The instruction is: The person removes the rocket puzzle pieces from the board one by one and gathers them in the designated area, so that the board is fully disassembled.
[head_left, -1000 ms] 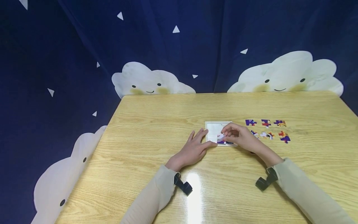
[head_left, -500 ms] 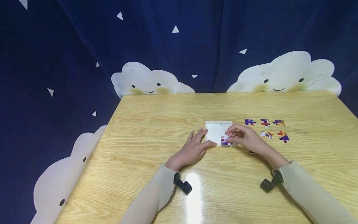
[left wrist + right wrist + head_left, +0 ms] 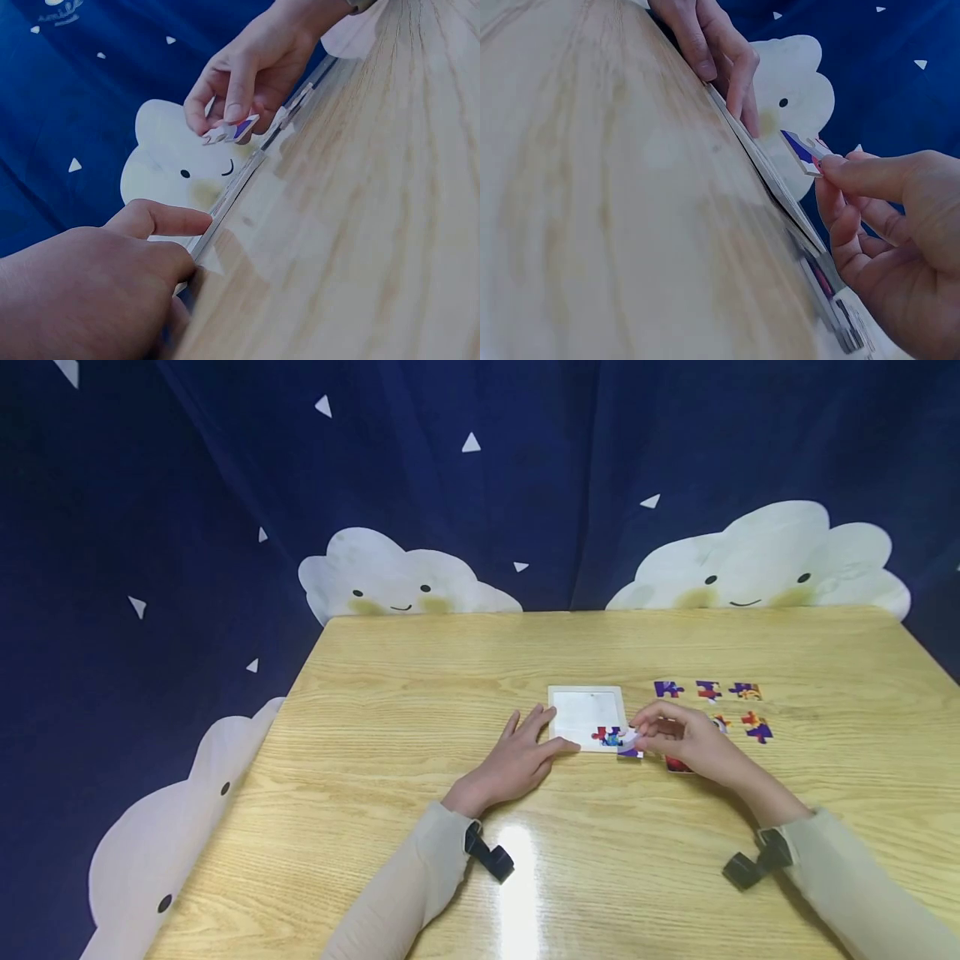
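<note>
My left hand [image 3: 517, 764] rests at the left and lower edges of a small white puzzle tray [image 3: 585, 689], fingers spread and fairly straight. My right hand [image 3: 697, 743] pinches a white and purple jigsaw piece [image 3: 631, 745] between thumb and fingers. In the right wrist view, that jigsaw piece [image 3: 799, 153] is tilted and raised above the tray. A red and blue puzzle piece [image 3: 608, 737] lies in the tray's lower right corner, partly hidden by the held one. The left wrist view shows my left hand [image 3: 97, 277] touching the tray's edge.
Several loose jigsaw pieces [image 3: 708, 690] lie in rows on the wooden table [image 3: 405, 693], right of the tray. A red piece [image 3: 678, 764] is partly covered by my right hand. A dark blue curtain [image 3: 420, 477] with clouds hangs behind the table.
My right hand has moved right with the white and purple piece, from over the tray to its right edge. The red and blue piece now shows. My left hand stays put.
</note>
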A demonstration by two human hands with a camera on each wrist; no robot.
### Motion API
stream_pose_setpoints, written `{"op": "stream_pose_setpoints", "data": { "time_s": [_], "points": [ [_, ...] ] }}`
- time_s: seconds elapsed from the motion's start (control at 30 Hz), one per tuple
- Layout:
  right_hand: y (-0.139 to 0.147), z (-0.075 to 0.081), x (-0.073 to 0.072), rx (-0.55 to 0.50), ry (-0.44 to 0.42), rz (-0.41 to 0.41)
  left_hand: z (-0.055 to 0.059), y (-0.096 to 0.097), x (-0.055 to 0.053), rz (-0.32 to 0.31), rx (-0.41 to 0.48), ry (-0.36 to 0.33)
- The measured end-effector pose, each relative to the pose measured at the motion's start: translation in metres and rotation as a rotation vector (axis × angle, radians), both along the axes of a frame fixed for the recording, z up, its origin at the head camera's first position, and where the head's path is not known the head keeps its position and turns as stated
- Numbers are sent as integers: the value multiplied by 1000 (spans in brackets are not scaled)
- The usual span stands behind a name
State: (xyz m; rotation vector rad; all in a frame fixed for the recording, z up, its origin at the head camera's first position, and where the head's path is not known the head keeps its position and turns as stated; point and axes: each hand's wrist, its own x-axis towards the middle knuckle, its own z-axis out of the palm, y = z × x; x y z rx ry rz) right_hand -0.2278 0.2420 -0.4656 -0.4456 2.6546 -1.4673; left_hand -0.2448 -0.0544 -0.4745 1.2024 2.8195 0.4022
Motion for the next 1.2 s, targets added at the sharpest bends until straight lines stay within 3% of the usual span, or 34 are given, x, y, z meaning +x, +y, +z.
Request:
{"op": "stream_pose_setpoints", "data": {
  "time_s": [0.8,1.2],
  "points": [
    [36,-1,19,4,-18,-52,-2,-1,0,-3,6,1],
    [55,-1,29,17,63,-55,-2,-1,0,-2,6,-5]
  ]
}}
